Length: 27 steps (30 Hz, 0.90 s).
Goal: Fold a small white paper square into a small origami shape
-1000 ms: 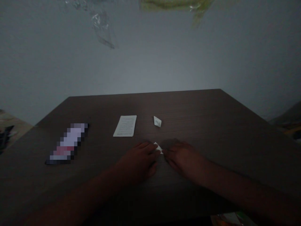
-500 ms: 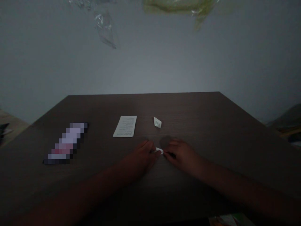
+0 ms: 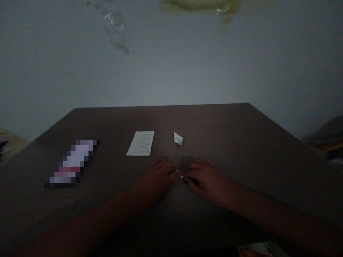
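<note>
A small piece of white paper (image 3: 182, 176) is between my two hands, low over the table, mostly covered by fingers. My left hand (image 3: 160, 175) is closed on its left side, with a white edge showing by the fingertips. My right hand (image 3: 200, 175) pinches the paper from the right, thumb and fingers together. Just beyond the hands lies a small folded paper piece (image 3: 178, 139), diamond-like in outline. A printed paper sheet or thin stack (image 3: 141, 143) rests flat to its left.
A phone-like device (image 3: 73, 162) with a blurred-out screen lies at the left of the dark wooden table (image 3: 214, 125). Behind the table rises a pale wall (image 3: 171, 71) with clear plastic (image 3: 116, 30) and yellowish plastic (image 3: 198, 6) on it. Something colourful (image 3: 257, 248) shows at the bottom edge.
My hands have drawn closer together, and less of the white paper shows between them. The view has shifted slightly; the things lying on the table appear unmoved.
</note>
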Available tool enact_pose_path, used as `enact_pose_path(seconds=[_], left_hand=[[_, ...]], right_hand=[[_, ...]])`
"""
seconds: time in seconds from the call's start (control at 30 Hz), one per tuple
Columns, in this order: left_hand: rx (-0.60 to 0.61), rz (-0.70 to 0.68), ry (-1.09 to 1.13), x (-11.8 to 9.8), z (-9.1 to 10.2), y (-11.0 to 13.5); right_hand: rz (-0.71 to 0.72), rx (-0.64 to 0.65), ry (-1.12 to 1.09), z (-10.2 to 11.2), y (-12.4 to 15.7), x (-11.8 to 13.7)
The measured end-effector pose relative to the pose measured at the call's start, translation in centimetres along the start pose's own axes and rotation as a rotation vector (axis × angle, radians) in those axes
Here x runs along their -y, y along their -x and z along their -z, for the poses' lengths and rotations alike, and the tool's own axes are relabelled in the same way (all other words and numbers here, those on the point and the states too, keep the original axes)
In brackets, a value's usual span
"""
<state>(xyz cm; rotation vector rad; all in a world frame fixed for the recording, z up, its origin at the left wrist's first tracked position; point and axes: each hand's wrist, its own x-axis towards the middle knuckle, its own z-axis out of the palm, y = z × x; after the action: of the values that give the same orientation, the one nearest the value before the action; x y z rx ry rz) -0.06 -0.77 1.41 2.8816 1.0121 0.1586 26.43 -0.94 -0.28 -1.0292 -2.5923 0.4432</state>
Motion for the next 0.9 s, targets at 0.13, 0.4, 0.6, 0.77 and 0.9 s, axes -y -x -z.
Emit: enact_pose_path(seconds=[0.13,0.4,0.6,0.77,0.9], left_hand=[[-0.023,-0.048,-0.013,0.3,0.2,0.2],[-0.024,-0.126,-0.026,0.6,0.2,0.2],[-0.024,-0.097,-0.012,0.4,0.4,0.2],[-0.01,-0.127,-0.021,0.1,0.7,0.4],[-0.028,-0.145,-0.011,0.5,0.0,0.3]], right_hand=[[-0.011,-0.031,-0.093,0.3,-0.4,-1.0],[-0.026,-0.062,-0.139,0.1,-0.5,-2.0],[-0.027,-0.093,-0.156,-0.1,-0.4,-1.6],[-0.059,-0.112,-0.138,-0.1,-0.5,-1.4],[-0.095,-0.112,-0.131,-0.5,-1.0,-1.5]])
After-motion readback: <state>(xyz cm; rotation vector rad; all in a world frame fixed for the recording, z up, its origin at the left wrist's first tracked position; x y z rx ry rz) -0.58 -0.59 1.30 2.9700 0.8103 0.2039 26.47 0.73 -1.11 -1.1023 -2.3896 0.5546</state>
